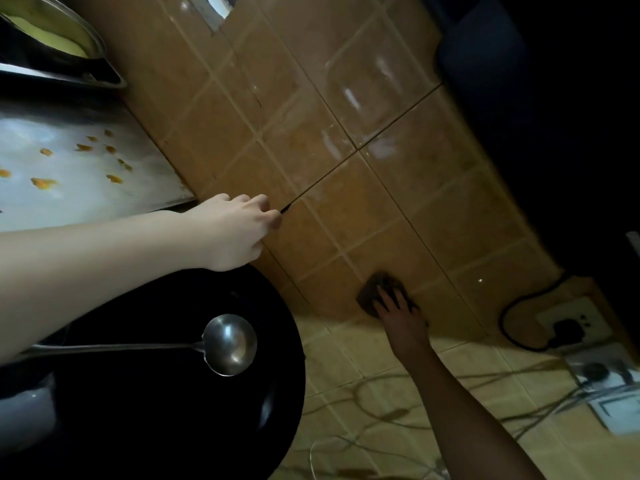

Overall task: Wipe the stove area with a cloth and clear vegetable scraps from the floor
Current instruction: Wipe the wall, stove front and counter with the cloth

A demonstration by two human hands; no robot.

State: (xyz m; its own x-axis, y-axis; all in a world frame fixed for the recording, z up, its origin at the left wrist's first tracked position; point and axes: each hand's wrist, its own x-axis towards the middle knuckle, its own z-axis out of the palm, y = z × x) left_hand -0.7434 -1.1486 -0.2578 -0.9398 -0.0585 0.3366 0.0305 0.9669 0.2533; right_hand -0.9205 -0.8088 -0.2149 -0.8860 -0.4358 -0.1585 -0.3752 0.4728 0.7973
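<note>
My right hand presses a brown cloth flat against the orange tiled wall, low down near where it meets the paler tiles. My left hand rests with curled fingers against the same wall, just above the rim of a black wok, and holds nothing. Several orange vegetable scraps lie on the steel stove top at the left.
A steel ladle lies in the wok. A metal basin with yellow contents sits at the top left. A wall socket with a black plug and loose cables lie right of the cloth. A dark object fills the upper right.
</note>
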